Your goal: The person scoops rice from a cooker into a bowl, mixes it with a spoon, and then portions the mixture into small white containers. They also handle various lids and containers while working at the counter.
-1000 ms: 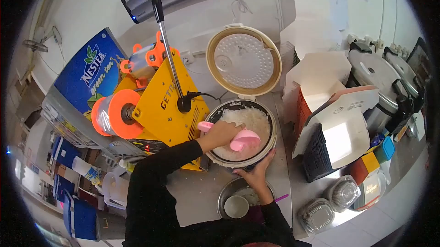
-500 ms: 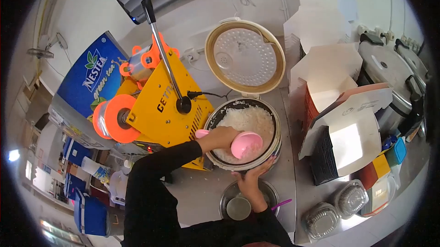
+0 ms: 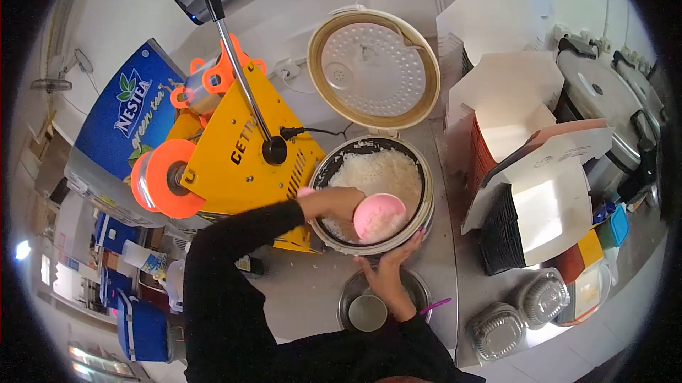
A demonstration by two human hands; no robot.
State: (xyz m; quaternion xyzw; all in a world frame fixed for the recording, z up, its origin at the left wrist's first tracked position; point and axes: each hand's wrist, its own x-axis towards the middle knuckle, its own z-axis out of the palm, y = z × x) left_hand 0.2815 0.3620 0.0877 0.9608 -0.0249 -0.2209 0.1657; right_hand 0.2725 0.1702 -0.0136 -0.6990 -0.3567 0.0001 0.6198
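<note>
Pink scoop (image 3: 365, 211) is in the left hand (image 3: 335, 203), whose fingers are closed round it; it sits tilted over the rice (image 3: 373, 170) inside the cooker (image 3: 429, 195), with rice in its cup. The right hand (image 3: 387, 276) is open, fingers spread against the cooker's near side without gripping, probably bracing it against the scoop's push. Just below that hand is a metal bowl (image 3: 345, 298) holding a cup (image 3: 367, 313). Beyond both hands, the raised lid (image 3: 373, 70) leaves the rice reachable. Left of them stands a yellow machine (image 3: 249, 178); to their right, open boxes (image 3: 540, 220).
</note>
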